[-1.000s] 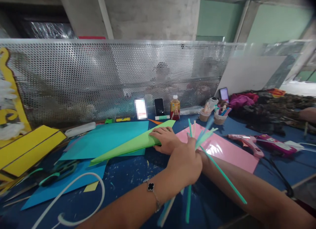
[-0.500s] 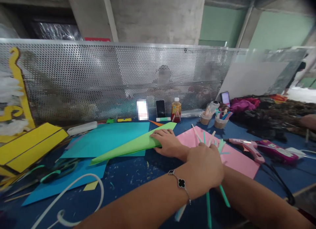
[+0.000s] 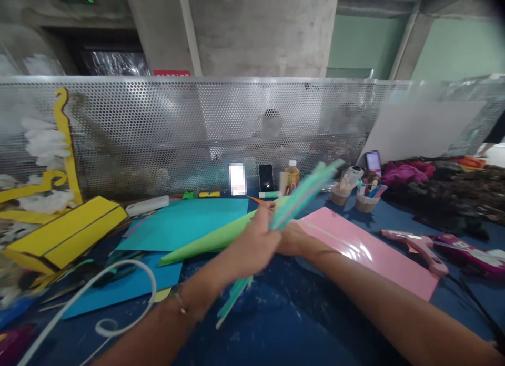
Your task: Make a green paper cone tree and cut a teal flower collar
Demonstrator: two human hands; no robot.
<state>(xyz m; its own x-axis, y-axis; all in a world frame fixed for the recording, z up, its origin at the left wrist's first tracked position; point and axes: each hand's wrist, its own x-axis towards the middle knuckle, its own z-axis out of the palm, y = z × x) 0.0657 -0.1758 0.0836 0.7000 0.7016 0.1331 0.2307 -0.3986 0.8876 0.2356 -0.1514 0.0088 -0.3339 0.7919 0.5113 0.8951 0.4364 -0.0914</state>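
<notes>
My left hand (image 3: 252,245), blurred and wearing a bracelet, grips a bundle of teal plastic straws (image 3: 303,195) that slants up and to the right across my hands, with its lower ends below my palm. My right hand (image 3: 294,239) lies just behind it, partly hidden, its fingers close to the tip of a rolled green paper cone (image 3: 209,239). The cone rests on a teal paper sheet (image 3: 185,224). A glossy pink sheet (image 3: 366,250) lies to the right of my hands.
A blue work table (image 3: 276,329) holds a blue sheet, a yellow folded card (image 3: 65,234), a white cord (image 3: 118,292), a pink glue gun (image 3: 414,245), and cups of pens (image 3: 365,200). A perforated metal panel (image 3: 197,129) stands behind them, with phones and a bottle before it.
My left hand has lifted the straws off the pink sheet and swung them upright to the left. My right hand has left the green cone's top. The view has tilted slightly.
</notes>
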